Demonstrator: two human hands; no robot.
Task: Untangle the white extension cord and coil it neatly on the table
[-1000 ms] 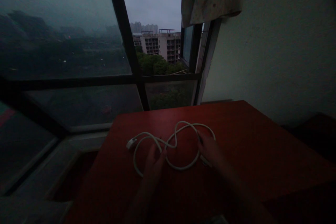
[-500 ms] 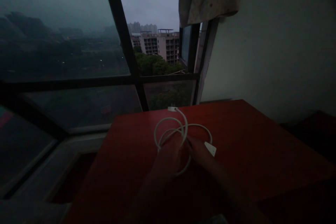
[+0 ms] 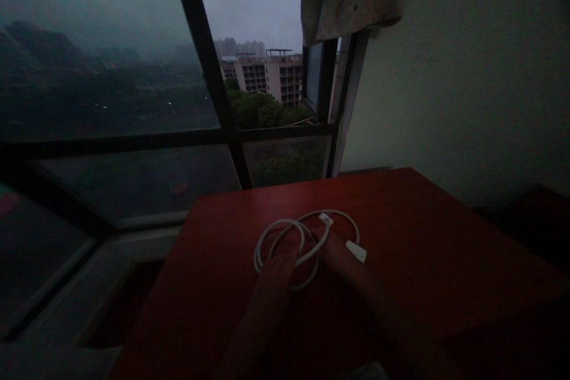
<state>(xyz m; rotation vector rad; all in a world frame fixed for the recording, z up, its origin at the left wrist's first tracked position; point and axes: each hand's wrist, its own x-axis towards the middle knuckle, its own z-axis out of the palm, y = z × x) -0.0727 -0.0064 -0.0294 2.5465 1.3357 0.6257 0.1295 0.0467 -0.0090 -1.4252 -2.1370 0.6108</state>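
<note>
A white cable (image 3: 256, 249) lies in loose loops over the reddish-brown table (image 3: 401, 214). My left hand (image 3: 280, 267) is closed on the looped part, at the lower left of the coil. On the right side, my right hand (image 3: 329, 249) grips the cable close to one end, where a small white connector (image 3: 326, 219) sticks out above the fingers. The cable's other end runs round to a flat white block (image 3: 356, 251), which rests just right of my right wrist. Dim light hides the exact position of my fingertips.
Dark-framed windows (image 3: 111, 141) stand behind and left of the table. A pale wall (image 3: 445, 89) is on the right, and a spotted cloth (image 3: 351, 0) hangs at the top. A pale object (image 3: 367, 371), too dim to name, shows at the bottom edge.
The small connector has come down from beyond the coil to beside my right hand. The loops have shifted slightly left and lower. My left hand has moved a little left; the white block stays put.
</note>
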